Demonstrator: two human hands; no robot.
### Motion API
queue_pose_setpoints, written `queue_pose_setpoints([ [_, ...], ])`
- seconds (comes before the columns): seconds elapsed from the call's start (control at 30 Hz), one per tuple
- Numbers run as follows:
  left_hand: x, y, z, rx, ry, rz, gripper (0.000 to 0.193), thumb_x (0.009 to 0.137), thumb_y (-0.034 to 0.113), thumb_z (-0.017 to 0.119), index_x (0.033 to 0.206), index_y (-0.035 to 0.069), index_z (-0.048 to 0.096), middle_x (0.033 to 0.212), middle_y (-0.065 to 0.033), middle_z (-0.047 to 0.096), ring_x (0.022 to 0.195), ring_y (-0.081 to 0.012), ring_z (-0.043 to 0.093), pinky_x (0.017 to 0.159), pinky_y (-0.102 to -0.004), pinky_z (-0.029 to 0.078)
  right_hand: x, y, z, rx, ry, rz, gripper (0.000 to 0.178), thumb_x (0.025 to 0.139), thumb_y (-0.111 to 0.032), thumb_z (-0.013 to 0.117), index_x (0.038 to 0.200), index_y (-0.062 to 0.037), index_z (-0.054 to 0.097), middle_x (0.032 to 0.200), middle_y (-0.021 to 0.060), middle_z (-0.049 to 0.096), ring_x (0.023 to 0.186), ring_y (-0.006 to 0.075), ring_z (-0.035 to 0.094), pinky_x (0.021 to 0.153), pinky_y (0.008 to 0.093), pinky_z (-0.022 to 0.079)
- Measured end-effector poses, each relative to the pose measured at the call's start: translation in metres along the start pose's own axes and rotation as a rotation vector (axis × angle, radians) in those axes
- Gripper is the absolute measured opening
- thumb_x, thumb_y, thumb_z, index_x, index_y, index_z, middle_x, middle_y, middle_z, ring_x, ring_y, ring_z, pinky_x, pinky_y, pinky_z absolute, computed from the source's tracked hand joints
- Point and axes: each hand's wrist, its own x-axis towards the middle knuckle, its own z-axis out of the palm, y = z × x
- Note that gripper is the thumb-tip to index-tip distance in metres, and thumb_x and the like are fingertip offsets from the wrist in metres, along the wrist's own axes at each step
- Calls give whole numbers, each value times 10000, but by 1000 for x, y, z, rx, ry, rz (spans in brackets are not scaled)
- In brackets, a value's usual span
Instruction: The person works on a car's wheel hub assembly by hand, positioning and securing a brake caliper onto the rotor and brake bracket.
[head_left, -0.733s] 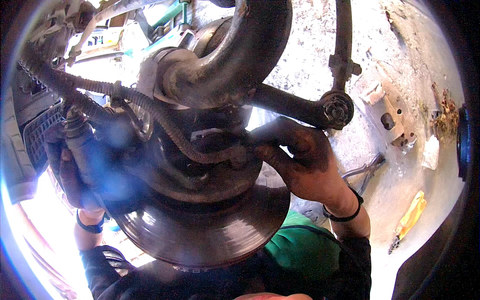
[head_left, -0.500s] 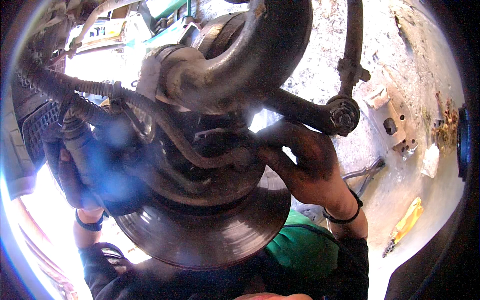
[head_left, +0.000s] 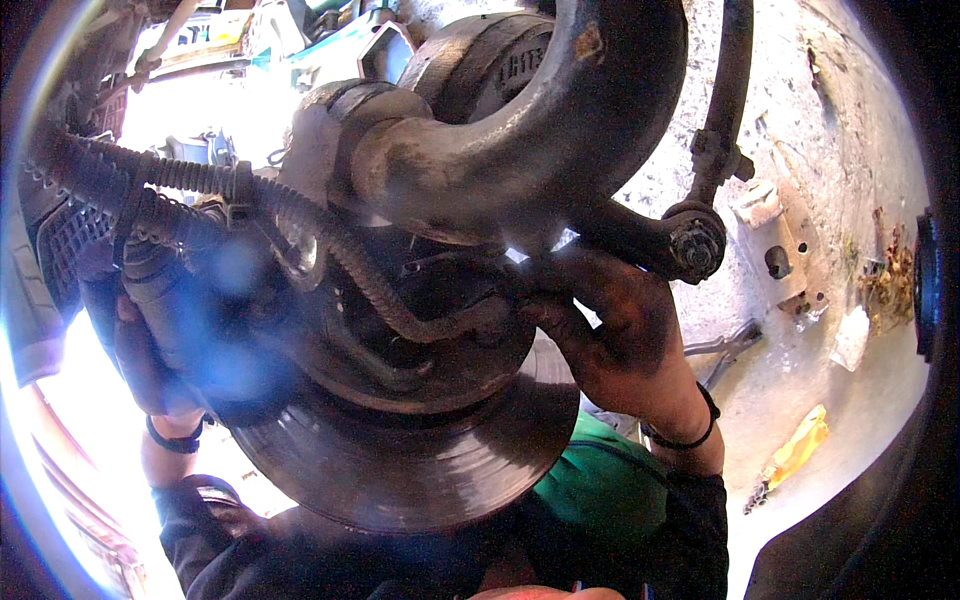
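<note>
A worn, shiny brake disc (head_left: 440, 480) hangs below a dark, greasy wheel hub assembly. At its left side my left hand (head_left: 145, 350) is closed round a dark brake caliper (head_left: 170, 290); blue glare covers part of it. My right hand (head_left: 625, 345) reaches to the hub's right side, just under a dark rod (head_left: 620, 235). Its thumb and fingers are pinched together, and shadow hides whatever lies between the tips. A ribbed hose (head_left: 375, 290) curves down across the hub between my hands.
Above the hub bends a thick, dark tube (head_left: 560, 130). A bolted joint (head_left: 695, 245) sits at the rod's end, close to my right hand. On the pale, stained ground lie a holed metal bracket (head_left: 775, 250), a dark tool (head_left: 735, 350) and a yellow-handled item (head_left: 795, 450).
The thick tube and bolted joint appear slightly further right, as the view has shifted a little. Both hands keep nearly the same places and grips.
</note>
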Motion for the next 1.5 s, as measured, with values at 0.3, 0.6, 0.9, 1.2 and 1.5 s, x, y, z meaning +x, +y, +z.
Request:
queue_pose_setpoints([
  [0.3, -10, 8, 3, 144, 193, -13, 554, 1017, 386, 378, 1424, 9, 381, 1377, -199, 493, 1265, -316, 498, 1133, -498, 351, 0, 4, 3, 39, 5, -10, 230, 812, -32, 716, 1040, -23, 683, 993, 150, 700, 912, 279, 693, 793, 344, 532],
  [0.6, 11, 17, 24, 408, -156, 48, 484, 1013, 314, 433, 1372, -11, 422, 1318, -183, 539, 1171, -304, 565, 1083, -486, 423, -2, -1, 3, -67, 47, -47, 248, 798, -45, 728, 1042, -39, 685, 1028, 161, 697, 936, 334, 686, 835, 385, 537],
  [0.9, -5, 8, 13, 334, 246, 56, 490, 1012, 307, 418, 1372, -24, 415, 1286, -202, 557, 1139, -306, 588, 1062, -472, 450, -3, 10, 13, 1, 101, -151, 313, 767, -2, 589, 1067, -77, 639, 992, 125, 662, 864, 345, 637, 765, 430, 533],
  [1.2, -11, 14, -1, 673, 264, 203, 480, 1019, 342, 349, 1345, -2, 422, 1313, -244, 523, 1166, -380, 569, 1054, -477, 456, 3, 2, 9, -124, 41, -146, 292, 793, -14, 636, 1083, -37, 645, 984, 154, 659, 882, 327, 657, 774, 387, 540],
  [1.5, -4, 7, 0, 464, 193, 180, 456, 1013, 300, 357, 1322, -24, 441, 1298, -244, 532, 1160, -366, 573, 1046, -463, 458, -2, 9, 7, 108, 18, -23, 208, 823, 26, 680, 1027, -10, 654, 916, 136, 673, 841, 263, 685, 743, 331, 531],
])
